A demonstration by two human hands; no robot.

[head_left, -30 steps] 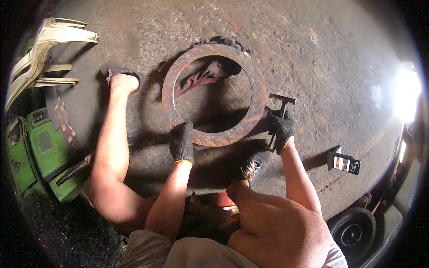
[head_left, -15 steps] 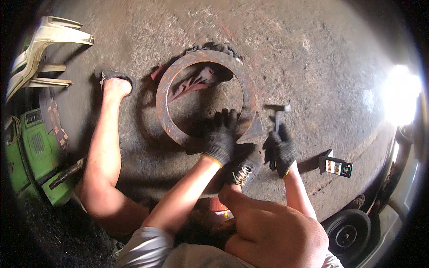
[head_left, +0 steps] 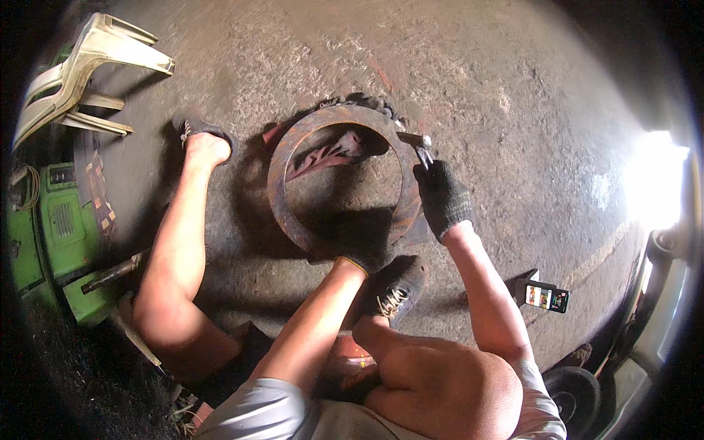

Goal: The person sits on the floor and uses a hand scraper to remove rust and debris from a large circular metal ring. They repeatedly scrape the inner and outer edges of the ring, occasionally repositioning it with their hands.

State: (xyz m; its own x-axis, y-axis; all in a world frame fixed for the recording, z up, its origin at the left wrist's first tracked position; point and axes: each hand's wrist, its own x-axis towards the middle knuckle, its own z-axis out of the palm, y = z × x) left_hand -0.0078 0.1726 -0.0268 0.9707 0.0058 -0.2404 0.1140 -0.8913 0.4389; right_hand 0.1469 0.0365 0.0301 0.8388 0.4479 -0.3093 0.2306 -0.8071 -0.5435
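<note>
A flat, rusty metal ring (head_left: 280, 192) lies before me, its far side over a bundle of dark cloth (head_left: 367, 103). My left hand (head_left: 359, 238), in a dark knitted glove, lies at the ring's near rim. Its fingers are lost in deep shadow, so their pose does not show. My right hand (head_left: 444, 198), gloved the same way, is closed round the handle of a hammer (head_left: 416, 139). The hammer's head is at the ring's right side, close to or above the rim; contact cannot be made out. Through the ring's opening shows a pinkish rag (head_left: 330, 155).
My shod feet (head_left: 402, 286) stand on either side of the ring's near part. A phone (head_left: 546, 296) leans on a stand to the right. At far left are a pale plastic chair (head_left: 110, 48) and a green machine (head_left: 66, 220). A wheel (head_left: 572, 400) sits lower right.
My right hand has moved up and left with the hammer, bringing its head to the ring's right side. My left hand remains at the near rim. The whole view has shifted slightly.
</note>
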